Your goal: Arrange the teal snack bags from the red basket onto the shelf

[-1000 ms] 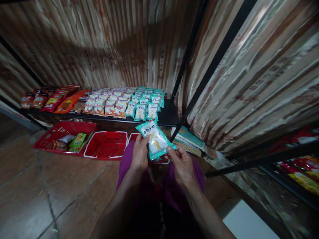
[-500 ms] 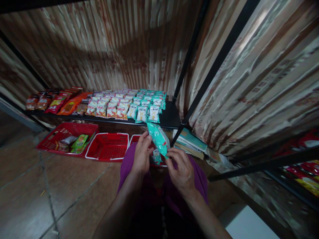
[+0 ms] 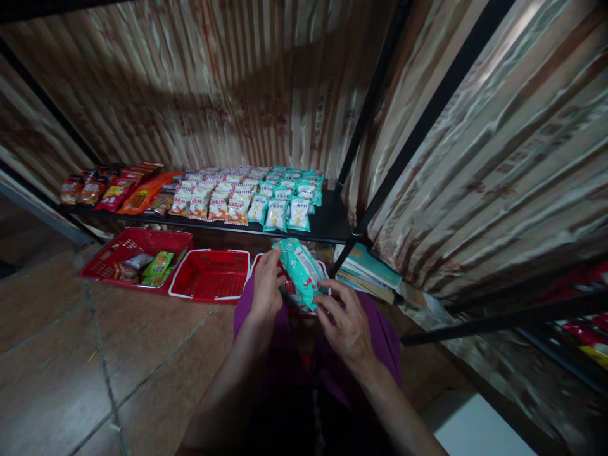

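Between my two hands is a teal snack bag (image 3: 300, 269), its back with a white label panel turned up toward me. My left hand (image 3: 267, 282) grips the bag's upper left edge. At its lower right end, the fingers of my right hand (image 3: 346, 316) pinch the bag. Beneath it, a red basket (image 3: 256, 261) is mostly hidden by the bag, my hands and my purple-clad knees. On the low black shelf (image 3: 327, 218) just beyond stand rows of matching teal-and-white snack bags (image 3: 276, 214).
Left of those stand white-and-orange snack bags (image 3: 218, 206), an orange packet (image 3: 145, 193), a red packet (image 3: 121, 190) and jars (image 3: 90, 190). Two more red baskets (image 3: 209, 278) sit on the floor; the left one holds packets (image 3: 158, 266). Books (image 3: 370, 266) lie beside a black shelf post (image 3: 375, 196).
The teal bag has turned so that its back label faces up, and it sits slightly lower. Both hands still hold it. The view has shifted a little.
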`<state>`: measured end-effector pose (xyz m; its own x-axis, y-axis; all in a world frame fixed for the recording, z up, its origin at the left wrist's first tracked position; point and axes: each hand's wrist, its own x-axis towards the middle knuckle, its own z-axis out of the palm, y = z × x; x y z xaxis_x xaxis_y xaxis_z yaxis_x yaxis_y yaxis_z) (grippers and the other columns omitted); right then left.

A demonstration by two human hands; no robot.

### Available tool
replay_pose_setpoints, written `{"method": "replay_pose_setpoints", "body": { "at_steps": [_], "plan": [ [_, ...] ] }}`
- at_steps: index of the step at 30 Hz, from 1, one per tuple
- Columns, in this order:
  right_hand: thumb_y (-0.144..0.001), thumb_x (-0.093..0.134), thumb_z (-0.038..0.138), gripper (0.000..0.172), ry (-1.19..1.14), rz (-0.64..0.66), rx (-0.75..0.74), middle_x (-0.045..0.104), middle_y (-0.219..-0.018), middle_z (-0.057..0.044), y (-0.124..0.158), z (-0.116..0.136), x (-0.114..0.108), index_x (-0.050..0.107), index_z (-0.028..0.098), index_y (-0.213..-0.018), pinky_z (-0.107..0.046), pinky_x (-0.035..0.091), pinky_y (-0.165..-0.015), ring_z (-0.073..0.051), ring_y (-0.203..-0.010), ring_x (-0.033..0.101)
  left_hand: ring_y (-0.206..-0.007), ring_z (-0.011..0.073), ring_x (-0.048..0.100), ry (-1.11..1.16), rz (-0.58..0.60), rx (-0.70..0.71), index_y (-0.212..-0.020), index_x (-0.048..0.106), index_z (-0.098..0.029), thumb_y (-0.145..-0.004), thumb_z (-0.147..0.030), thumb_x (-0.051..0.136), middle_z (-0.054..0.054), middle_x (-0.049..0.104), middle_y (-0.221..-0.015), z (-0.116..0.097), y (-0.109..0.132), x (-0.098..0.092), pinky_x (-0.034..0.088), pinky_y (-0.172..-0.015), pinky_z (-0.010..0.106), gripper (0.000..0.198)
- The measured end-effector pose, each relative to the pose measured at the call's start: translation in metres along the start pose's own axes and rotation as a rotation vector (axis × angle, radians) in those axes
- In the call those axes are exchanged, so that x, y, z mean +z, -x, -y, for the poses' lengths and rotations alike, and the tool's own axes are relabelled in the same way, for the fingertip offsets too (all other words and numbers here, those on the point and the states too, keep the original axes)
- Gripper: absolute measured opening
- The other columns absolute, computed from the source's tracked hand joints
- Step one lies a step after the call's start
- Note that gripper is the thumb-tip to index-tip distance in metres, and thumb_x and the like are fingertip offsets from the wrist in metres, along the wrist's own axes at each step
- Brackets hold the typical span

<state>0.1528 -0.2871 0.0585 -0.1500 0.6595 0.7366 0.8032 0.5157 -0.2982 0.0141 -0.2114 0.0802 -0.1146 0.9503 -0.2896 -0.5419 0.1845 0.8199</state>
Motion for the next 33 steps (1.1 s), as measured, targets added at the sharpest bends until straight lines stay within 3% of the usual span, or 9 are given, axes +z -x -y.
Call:
{"method": "replay_pose_setpoints", "body": {
  "at_steps": [11,16,21,26,30,33],
  "plan": [
    [-0.082,0.055,0.009,0.014,0.009,-0.017,0.021,0.057,-0.11,-0.011,0.004,-0.004,0.004,0.064,0.02,-0.084,-0.036,0.051,-0.079,-0.022,-0.098,0.056,-0.061,0.0108,0.057,0.056,-0.091,0.061,-0.073,0.052,-0.018,-0.057,-0.041,0.072,-0.001,0.061,-0.071,-0.001,0.0,-0.003,0.044,-0.062,0.024,0.034],
    [-0.083,0.055,0.014,0.012,-0.026,-0.066,0.128,0.055,-0.116,-0.011,0.004,0.0,0.005,0.064,0.021,-0.083,-0.04,0.05,-0.084,-0.023,-0.101,0.056,-0.059,0.0095,0.057,0.109,-0.083,0.066,-0.07,0.049,-0.018,-0.056,-0.039,0.074,-0.003,0.059,-0.066,0.0,0.0,-0.002,0.043,-0.062,0.023,0.035],
    [-0.084,0.055,0.024,0.013,-0.182,-0.152,0.378,0.053,-0.121,-0.012,0.006,0.002,0.004,0.062,0.021,-0.095,-0.041,0.05,-0.085,-0.024,-0.109,0.054,-0.056,0.0076,0.054,0.14,-0.095,0.096,-0.07,0.05,-0.018,-0.058,-0.037,0.073,-0.006,0.055,-0.061,0.002,-0.002,-0.004,0.042,-0.06,0.021,0.032],
    [-0.075,0.065,0.043,0.032,-0.541,-0.293,0.834,0.063,-0.099,-0.008,0.008,-0.006,0.011,0.056,0.02,-0.096,-0.034,0.052,-0.072,-0.02,-0.089,0.062,-0.057,0.0083,0.055,0.16,-0.098,0.099,-0.07,0.05,-0.018,-0.058,-0.036,0.073,-0.005,0.056,-0.062,0.003,-0.003,-0.005,0.043,-0.06,0.022,0.031],
    [-0.063,0.074,0.051,0.043,-0.882,-0.119,1.106,0.067,-0.079,-0.003,0.009,-0.004,0.016,0.058,0.02,-0.089,-0.032,0.052,-0.065,-0.018,-0.07,0.064,-0.059,0.0085,0.055,0.148,-0.099,0.095,-0.069,0.051,-0.018,-0.058,-0.036,0.073,-0.005,0.056,-0.064,0.005,-0.002,-0.003,0.043,-0.061,0.022,0.031],
    [-0.061,0.078,0.048,0.042,-0.999,-0.041,1.132,0.069,-0.077,-0.002,0.008,0.004,0.016,0.062,0.02,-0.087,-0.029,0.052,-0.063,-0.017,-0.068,0.064,-0.061,0.0091,0.055,0.142,-0.069,0.091,-0.07,0.051,-0.018,-0.059,-0.036,0.072,-0.004,0.057,-0.066,0.006,0.0,-0.002,0.043,-0.062,0.023,0.03]
  ]
}}
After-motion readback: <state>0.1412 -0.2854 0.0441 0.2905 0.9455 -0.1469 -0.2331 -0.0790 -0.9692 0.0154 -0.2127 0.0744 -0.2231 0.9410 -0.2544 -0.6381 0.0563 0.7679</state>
